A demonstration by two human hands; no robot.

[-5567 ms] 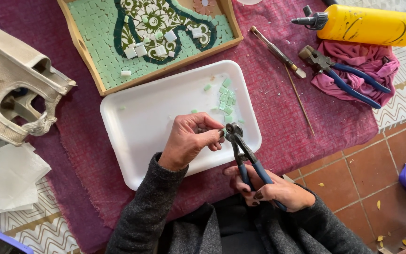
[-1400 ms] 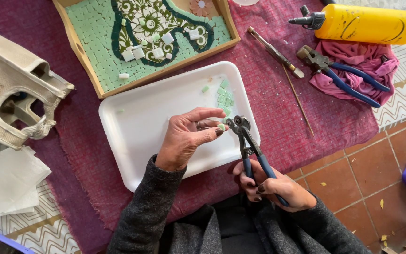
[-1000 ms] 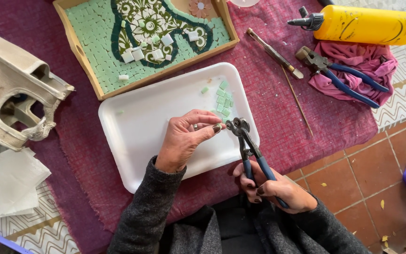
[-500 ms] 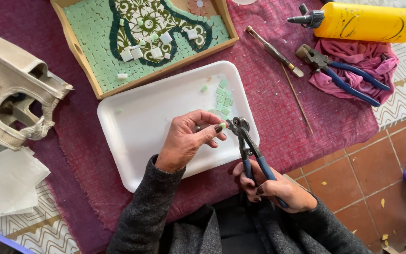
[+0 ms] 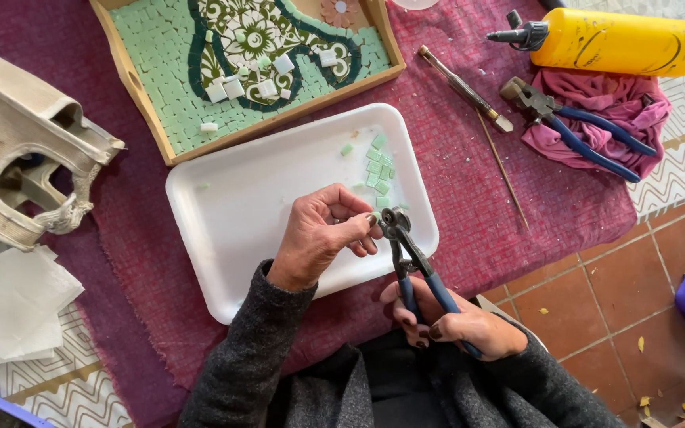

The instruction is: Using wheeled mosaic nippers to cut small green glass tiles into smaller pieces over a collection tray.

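Pale green tile chip [image 5: 375,215], head view: pinched in left hand [image 5: 323,238] fingertips over the white tray [image 5: 231,214], near its right edge, apparently at the nipper [image 5: 410,257] wheels. Right hand [image 5: 457,325] closed around the blue handles. Chip likely light, brittle, sharp-edged; best held by its flat faces.

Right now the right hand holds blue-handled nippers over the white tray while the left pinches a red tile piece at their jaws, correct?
Not quite: the head view shows the piece is pale green. The rest holds: right hand, nippers, white tray, left hand.
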